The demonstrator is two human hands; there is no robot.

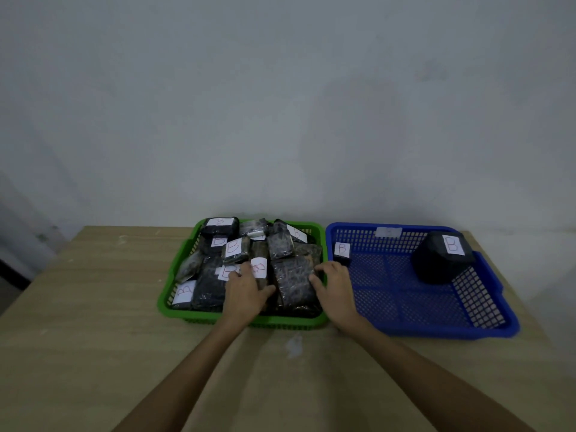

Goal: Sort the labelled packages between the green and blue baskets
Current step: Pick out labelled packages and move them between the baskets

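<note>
The green basket [280, 321] holds several black wrapped packages with white labels, most marked B. My left hand [246, 294] lies on the pile near its front, fingers spread over a labelled package [259, 267]. My right hand [335, 286] grips the right edge of a large black package [294, 283] whose label is hidden. To the right stands the blue basket [436, 333]. It holds a small package marked B [342, 254] in its far left corner and a bulky package marked B [439, 263] at its far right.
Both baskets stand side by side on a wooden table [93, 322] pushed against a plain wall. A pale tag [388, 232] sticks to the blue basket's back wall. Bare tabletop lies left of the green basket and in front of both.
</note>
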